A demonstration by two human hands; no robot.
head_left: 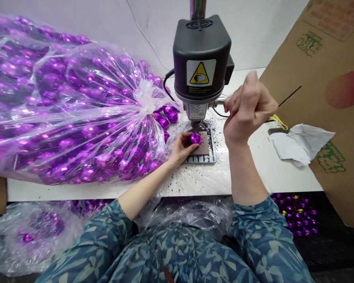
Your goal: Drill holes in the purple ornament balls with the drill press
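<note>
My left hand (180, 148) pinches a shiny purple faceted ball (195, 138) and holds it on the small plate (205, 146) under the drill bit of a black bench press machine (202, 59). My right hand (247, 108) is closed in a fist around the machine's metal lever (221, 101) at its right side. Dark shavings lie scattered around the plate.
A big clear plastic bag (67, 114) full of purple balls fills the left of the white table (283, 173). A cardboard box (330, 86) stands at the right, with crumpled white paper (297, 143) beside it. More purple balls (297, 214) lie below the table.
</note>
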